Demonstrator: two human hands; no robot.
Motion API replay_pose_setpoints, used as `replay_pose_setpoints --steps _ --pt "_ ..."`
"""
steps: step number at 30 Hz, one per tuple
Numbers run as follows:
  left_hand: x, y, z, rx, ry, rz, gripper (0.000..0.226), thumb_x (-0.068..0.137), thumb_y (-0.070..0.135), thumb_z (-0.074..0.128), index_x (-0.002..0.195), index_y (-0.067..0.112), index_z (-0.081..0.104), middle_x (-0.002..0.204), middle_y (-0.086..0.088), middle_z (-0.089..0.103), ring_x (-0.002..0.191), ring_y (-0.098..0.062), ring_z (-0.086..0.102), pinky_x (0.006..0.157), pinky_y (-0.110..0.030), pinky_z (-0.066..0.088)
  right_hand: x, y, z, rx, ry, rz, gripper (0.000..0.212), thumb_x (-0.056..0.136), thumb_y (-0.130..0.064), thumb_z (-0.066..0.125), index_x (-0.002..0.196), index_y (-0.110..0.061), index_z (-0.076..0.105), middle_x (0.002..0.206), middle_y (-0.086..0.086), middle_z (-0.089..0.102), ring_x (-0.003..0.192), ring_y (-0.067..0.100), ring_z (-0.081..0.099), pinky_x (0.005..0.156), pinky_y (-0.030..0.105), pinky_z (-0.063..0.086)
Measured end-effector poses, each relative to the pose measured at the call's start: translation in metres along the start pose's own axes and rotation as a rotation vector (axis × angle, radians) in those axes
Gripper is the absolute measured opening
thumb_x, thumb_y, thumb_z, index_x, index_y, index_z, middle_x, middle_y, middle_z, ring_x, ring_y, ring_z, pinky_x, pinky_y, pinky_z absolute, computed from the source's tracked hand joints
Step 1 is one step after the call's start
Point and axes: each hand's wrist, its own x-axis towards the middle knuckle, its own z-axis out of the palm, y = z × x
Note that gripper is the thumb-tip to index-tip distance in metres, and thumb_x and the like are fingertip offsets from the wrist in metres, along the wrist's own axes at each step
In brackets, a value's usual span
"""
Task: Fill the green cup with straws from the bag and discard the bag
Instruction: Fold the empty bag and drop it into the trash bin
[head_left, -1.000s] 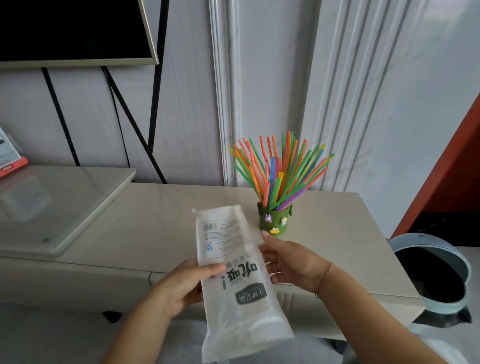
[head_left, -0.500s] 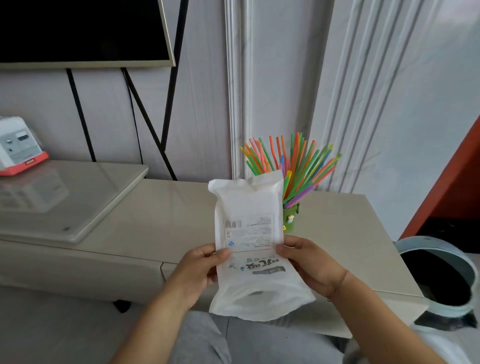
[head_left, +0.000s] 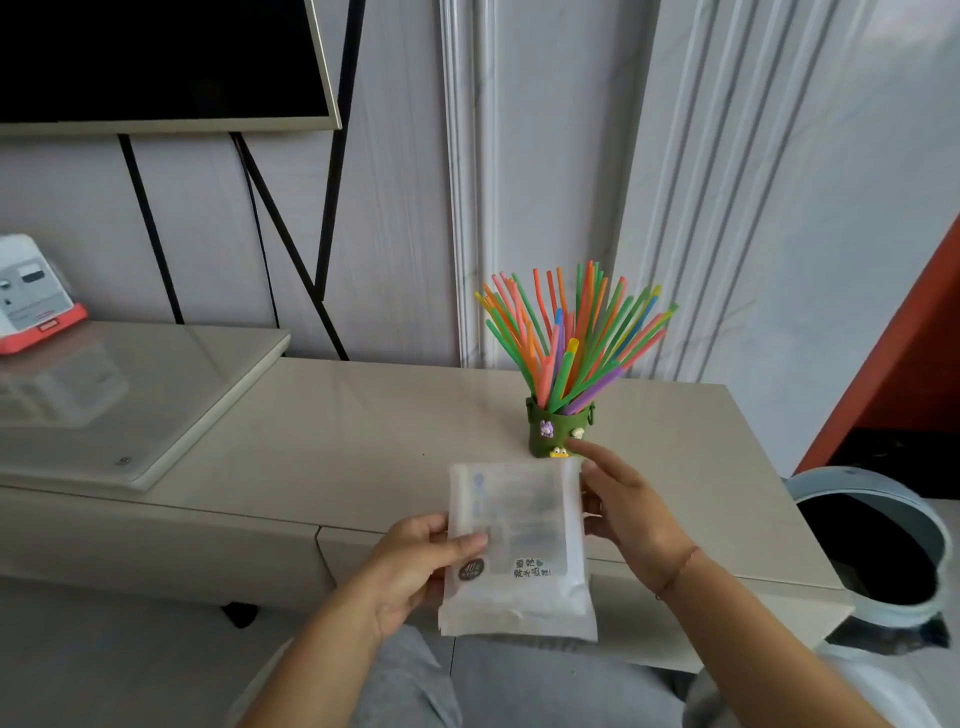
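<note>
Glossy beige counter (head_left: 363, 436); hands (left (head_left: 415, 566), right (head_left: 631, 512)) hold flat, seemingly empty bag (head_left: 519, 545).

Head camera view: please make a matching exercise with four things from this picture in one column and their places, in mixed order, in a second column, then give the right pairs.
Things:
1. straws
2. plastic bag
3. waste bin
4. white and red device

Places:
A. on the floor, right of the cabinet
B. far left, on the glass-topped surface
C. standing in the green cup
D. held by the left hand, right hand at its other edge

Pairs: 1-C, 2-D, 3-A, 4-B
</note>
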Motion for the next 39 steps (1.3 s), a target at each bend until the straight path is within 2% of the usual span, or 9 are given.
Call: replay_pose_setpoints --steps 3,5,9,11,18,23,27,32,39 --pt "0.005 0.001 0.005 0.07 0.101 0.075 0.025 0.076 0.007 0.075 0.101 0.007 0.07 0.091 -0.011 0.076 0.078 -0.022 0.072 0.07 -0.033 0.058 -0.008 0.002 -0.005 -0.044 -0.154 0.152 0.038 0.096 -0.042 0.044 0.112 -0.015 0.066 0.091 0.011 0.071 0.079 0.028 0.066 0.07 0.036 0.055" --pt "0.007 0.003 0.013 0.072 0.118 0.113 0.025 0.078 0.007 0.074 0.103 0.007 0.07 0.092 -0.01 0.076 0.08 -0.023 0.071 0.073 -0.034 0.057 -0.015 0.003 -0.008 -0.126 -0.243 0.17 0.034 0.09 -0.036 0.056 0.111 -0.011 0.066 0.102 0.011 0.074 0.092 0.029 0.07 0.077 0.037 0.057" --pt "0.012 0.006 0.033 0.01 -0.035 0.098 0.028 0.086 0.02 0.067 0.11 0.006 0.067 0.102 -0.013 0.074 0.09 -0.026 0.071 0.077 -0.038 0.058 -0.019 -0.001 -0.023 -0.163 -0.115 0.095 0.025 0.085 -0.016 0.066 0.106 -0.002 0.068 0.098 0.015 0.074 0.086 0.029 0.071 0.076 0.039 0.059" --pt "0.016 0.003 0.048 0.006 -0.113 0.063 0.033 0.084 0.023 0.067 0.111 0.003 0.067 0.102 -0.014 0.074 0.089 -0.024 0.072 0.072 -0.034 0.057 -0.021 -0.005 -0.037 -0.153 -0.036 0.088 0.025 0.084 -0.014 0.067 0.105 0.0 0.068 0.098 0.018 0.073 0.083 0.03 0.071 0.078 0.043 0.058" --pt "0.04 -0.003 0.121 0.027 -0.099 0.066 0.017 0.083 0.003 0.069 0.1 0.006 0.069 0.085 -0.007 0.076 0.076 -0.017 0.073 0.061 -0.026 0.055 -0.055 -0.018 -0.114 -0.152 0.001 0.161 0.022 0.09 -0.02 0.06 0.107 -0.009 0.067 0.101 0.009 0.075 0.09 0.025 0.072 0.071 0.032 0.058" --pt "0.059 -0.012 0.196 0.084 -0.236 0.013 0.006 0.087 0.009 0.066 0.09 0.008 0.071 0.082 -0.006 0.075 0.068 -0.016 0.07 0.06 -0.026 0.056 -0.081 -0.001 -0.181 -0.152 0.26 0.147 0.017 0.088 -0.008 0.062 0.102 -0.001 0.068 0.081 0.006 0.074 0.061 0.013 0.069 0.05 0.021 0.051" --pt "0.076 -0.016 0.246 0.064 -0.334 0.009 0.01 0.093 0.014 0.06 0.094 0.008 0.068 0.087 -0.007 0.072 0.074 -0.017 0.067 0.069 -0.026 0.057 -0.095 0.022 -0.236 -0.024 0.496 0.178 0.014 0.089 -0.005 0.059 0.1 0.0 0.066 0.081 0.008 0.069 0.059 0.014 0.063 0.047 0.019 0.05" --pt "0.099 -0.015 0.288 0.093 -0.332 0.015 0.009 0.092 0.017 0.061 0.098 0.01 0.062 0.098 -0.012 0.071 0.095 -0.025 0.068 0.085 -0.033 0.055 -0.107 0.055 -0.304 0.1 0.731 0.27 0.013 0.09 -0.007 0.057 0.1 0.0 0.063 0.078 0.009 0.059 0.065 0.017 0.054 0.043 0.017 0.05" --pt "0.129 -0.018 0.328 0.141 -0.344 0.027 0.021 0.093 0.018 0.06 0.108 0.004 0.063 0.093 -0.008 0.072 0.09 -0.021 0.069 0.085 -0.03 0.056 -0.08 0.096 -0.363 0.208 0.918 0.346 0.002 0.089 -0.003 0.058 0.088 -0.001 0.059 0.076 0.01 0.056 0.064 0.02 0.054 0.038 0.017 0.05"
